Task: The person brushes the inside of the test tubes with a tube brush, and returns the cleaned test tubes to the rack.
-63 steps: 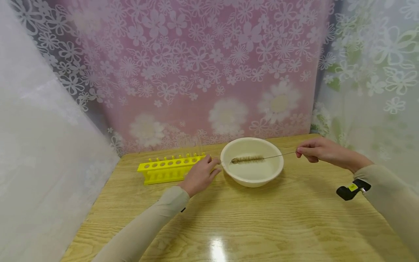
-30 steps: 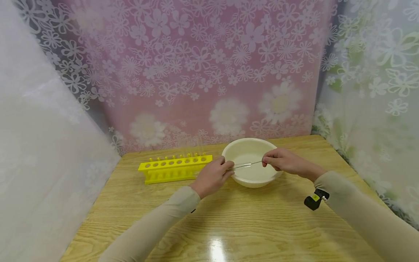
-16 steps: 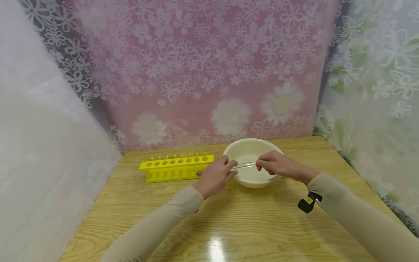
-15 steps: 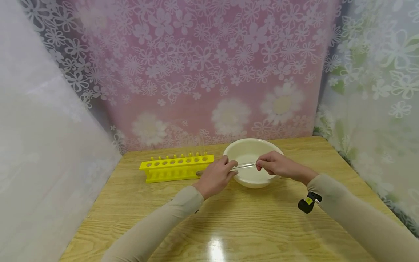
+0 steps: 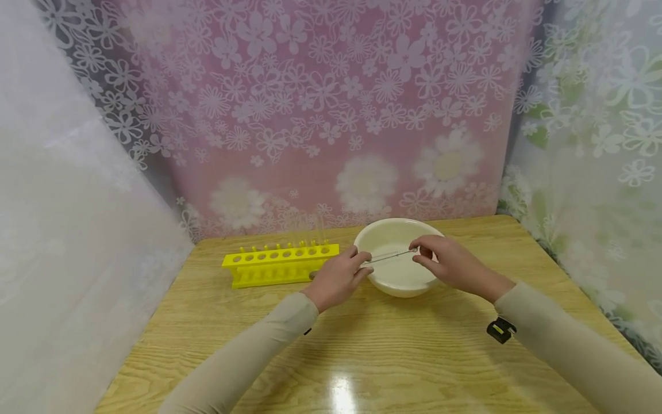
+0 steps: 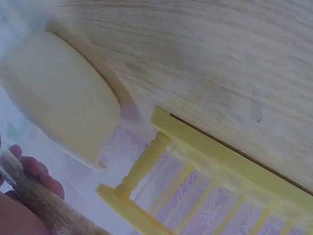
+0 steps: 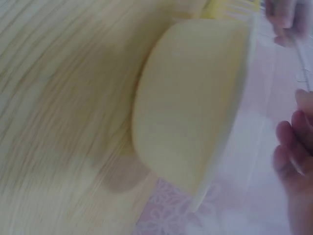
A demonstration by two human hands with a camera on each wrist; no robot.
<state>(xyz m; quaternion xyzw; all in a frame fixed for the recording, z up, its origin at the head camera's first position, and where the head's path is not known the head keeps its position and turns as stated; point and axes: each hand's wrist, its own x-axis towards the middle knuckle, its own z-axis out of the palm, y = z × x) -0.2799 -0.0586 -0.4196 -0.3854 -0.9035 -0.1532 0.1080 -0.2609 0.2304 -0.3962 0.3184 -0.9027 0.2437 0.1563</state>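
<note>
In the head view my left hand (image 5: 338,279) grips a clear glass test tube (image 5: 380,257) lying nearly level, its mouth over the bowl. Inside the tube sits a test tube brush; its tan bristles (image 6: 41,203) fill the glass in the left wrist view. From the mouth the thin wire handle (image 5: 403,253) runs out to the right. My right hand (image 5: 449,263) pinches the looped end of that wire above the bowl's right side. Beneath both hands stands a cream bowl (image 5: 398,291). The right wrist view is blurred, with fingers at its right edge.
Left of the bowl is a yellow test tube rack (image 5: 279,282), with several clear test tubes (image 5: 305,229) upright at its right end. The wooden table (image 5: 331,351) ends at a pink flowered curtain (image 5: 289,121) behind.
The brush, outside the tube over the bowl at first, has gone into the tube. My right hand moved left, then slightly back right, showing more wire. Its grip shifted to the loop.
</note>
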